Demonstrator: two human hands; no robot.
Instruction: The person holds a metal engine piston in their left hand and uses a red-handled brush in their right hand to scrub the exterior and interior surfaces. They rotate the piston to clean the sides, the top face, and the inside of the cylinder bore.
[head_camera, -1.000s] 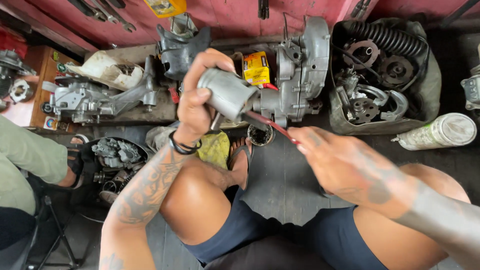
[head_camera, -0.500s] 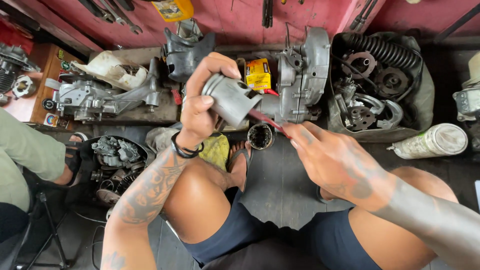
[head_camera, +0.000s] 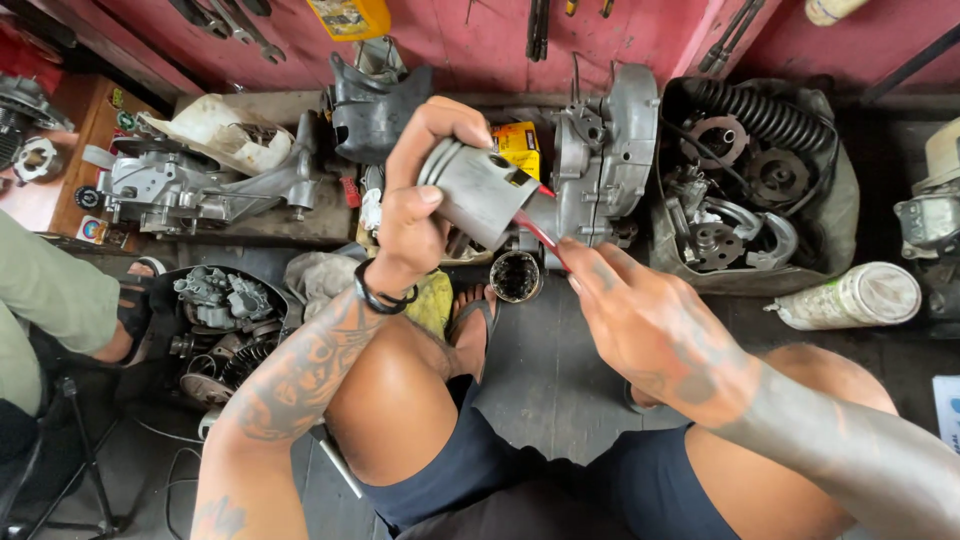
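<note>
My left hand (head_camera: 418, 205) grips a grey metal piston (head_camera: 480, 188), held up over my left knee with its open end toward my right hand. My right hand (head_camera: 640, 320) pinches a thin red-handled tool (head_camera: 541, 235) whose tip points into the piston's open end. Just below the piston a small dark cylindrical part (head_camera: 516, 276) stands on the floor. Behind it rests a grey engine casing (head_camera: 608, 150) with a yellow box (head_camera: 517, 148) beside it.
Another engine block (head_camera: 190, 185) lies at the left on a wooden board. A dark tub of engine parts (head_camera: 215, 320) is near another person's sandalled foot (head_camera: 120, 320). A sack of clutch parts and springs (head_camera: 750, 180) sits right, with a white spray can (head_camera: 850, 296) lying beside it.
The piston and both hands have stayed together, shifting slightly right in view. My right hand has kept the red tool at the piston's open end.
</note>
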